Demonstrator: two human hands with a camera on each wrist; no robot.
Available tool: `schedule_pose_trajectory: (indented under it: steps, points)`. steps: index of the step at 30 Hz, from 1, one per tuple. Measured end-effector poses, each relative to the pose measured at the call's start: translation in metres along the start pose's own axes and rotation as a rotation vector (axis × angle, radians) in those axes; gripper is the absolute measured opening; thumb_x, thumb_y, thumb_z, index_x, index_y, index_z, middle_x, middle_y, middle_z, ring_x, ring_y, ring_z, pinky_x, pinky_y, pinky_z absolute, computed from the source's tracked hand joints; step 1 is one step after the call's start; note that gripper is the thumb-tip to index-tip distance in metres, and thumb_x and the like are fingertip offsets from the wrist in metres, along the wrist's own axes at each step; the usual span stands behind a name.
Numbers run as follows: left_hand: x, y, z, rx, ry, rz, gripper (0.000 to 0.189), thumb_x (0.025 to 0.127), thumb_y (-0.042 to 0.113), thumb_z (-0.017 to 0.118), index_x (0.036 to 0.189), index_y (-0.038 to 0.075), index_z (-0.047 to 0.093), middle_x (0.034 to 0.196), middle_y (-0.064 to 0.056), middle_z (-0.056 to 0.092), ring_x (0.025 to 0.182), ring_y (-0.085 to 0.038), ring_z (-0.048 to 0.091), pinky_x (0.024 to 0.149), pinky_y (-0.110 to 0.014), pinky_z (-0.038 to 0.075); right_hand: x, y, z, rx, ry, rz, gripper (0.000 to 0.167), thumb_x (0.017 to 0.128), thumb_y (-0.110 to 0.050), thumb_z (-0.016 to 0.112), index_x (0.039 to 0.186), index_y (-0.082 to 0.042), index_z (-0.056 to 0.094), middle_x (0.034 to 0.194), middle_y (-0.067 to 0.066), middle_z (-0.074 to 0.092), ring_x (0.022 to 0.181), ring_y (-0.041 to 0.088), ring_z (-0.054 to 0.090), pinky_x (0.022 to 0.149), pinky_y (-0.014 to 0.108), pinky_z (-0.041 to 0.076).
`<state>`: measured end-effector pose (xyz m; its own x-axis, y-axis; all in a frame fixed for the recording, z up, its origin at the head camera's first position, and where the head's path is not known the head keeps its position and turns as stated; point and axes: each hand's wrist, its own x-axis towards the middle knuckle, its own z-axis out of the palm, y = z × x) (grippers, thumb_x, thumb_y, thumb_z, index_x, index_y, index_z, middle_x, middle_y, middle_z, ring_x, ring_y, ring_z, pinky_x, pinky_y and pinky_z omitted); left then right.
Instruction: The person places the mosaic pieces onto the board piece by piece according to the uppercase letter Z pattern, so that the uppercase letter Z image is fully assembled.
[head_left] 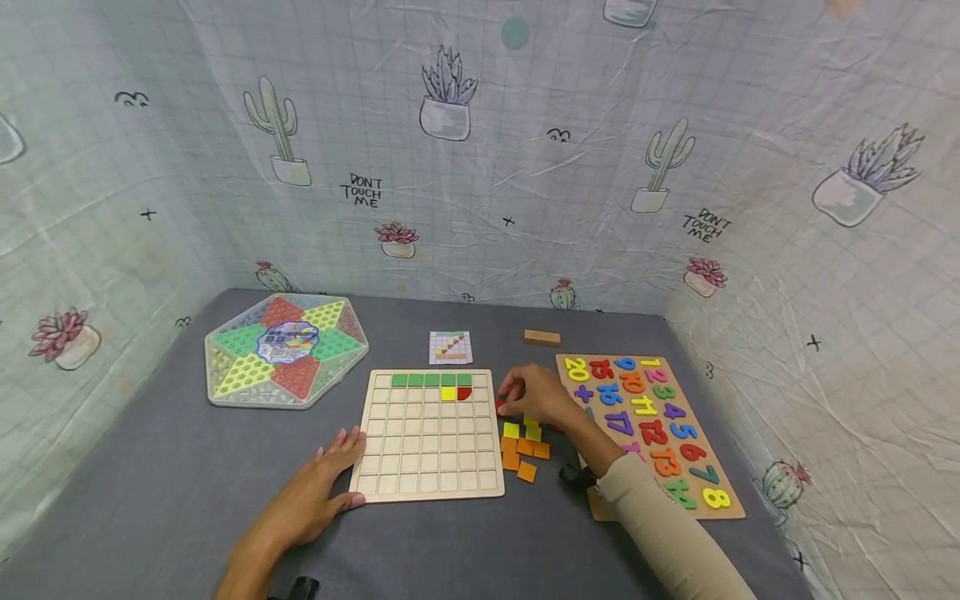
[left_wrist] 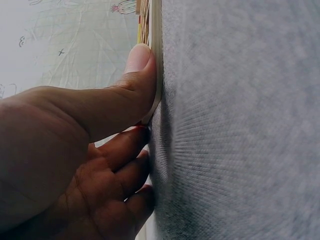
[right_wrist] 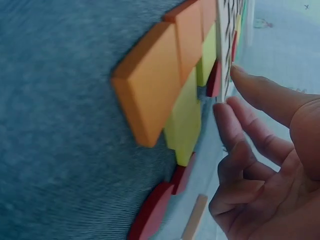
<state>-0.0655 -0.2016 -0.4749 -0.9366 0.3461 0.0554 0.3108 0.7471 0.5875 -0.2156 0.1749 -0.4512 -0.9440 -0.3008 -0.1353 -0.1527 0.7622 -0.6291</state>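
A square wooden grid board lies in the middle of the dark table. Along its top row sit several green squares; below them are a yellow square and a red round-edged piece. My left hand rests at the board's left edge, its thumb against the rim. Off the board's right side, my right hand hovers over loose pieces, thumb and index finger apart with nothing seen between them. Nearest those fingertips is a red piece. Yellow squares and orange squares lie beside it.
A small pattern card lies behind the board, a wooden block to its right. Under the right forearm is a number puzzle board. At the back left sits a hexagonal case. Printed cloth hangs around the table.
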Motion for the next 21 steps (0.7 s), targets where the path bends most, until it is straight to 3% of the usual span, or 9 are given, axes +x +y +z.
schedule_pose_trajectory:
  steps: [7,15,21]
  points:
    - [0.0,0.0014,-0.0017,0.003,-0.004,0.006,0.081,0.086,0.019,0.085,0.155,-0.005,0.049,0.167,-0.022,0.042,0.157,-0.047,0.033,0.123,-0.072,0.031,0.0008,0.0022,0.0051,-0.045,-0.013,0.009,0.022,0.087,-0.018,0.09,0.101,-0.013,0.074,0.083,0.0,0.066,0.073,0.016,0.058,0.065,0.028,0.048]
    - [0.0006,0.0002,-0.0015,-0.03,-0.01,-0.013,0.082,0.086,0.016,0.085,0.156,-0.005,0.048,0.168,-0.022,0.039,0.158,-0.049,0.03,0.123,-0.073,0.027,-0.0009,0.0018,0.0051,-0.017,-0.035,-0.086,0.025,0.09,-0.011,0.086,0.103,-0.011,0.065,0.085,0.001,0.062,0.074,0.017,0.055,0.07,0.03,0.047]
    - [0.0003,0.0,-0.0016,-0.024,-0.019,-0.017,0.082,0.087,0.016,0.084,0.157,-0.004,0.047,0.168,-0.021,0.039,0.158,-0.048,0.03,0.124,-0.073,0.027,-0.0013,0.0011,0.0034,0.036,-0.049,-0.136,0.017,0.095,-0.011,0.082,0.102,-0.009,0.067,0.083,0.002,0.063,0.073,0.016,0.056,0.069,0.029,0.048]
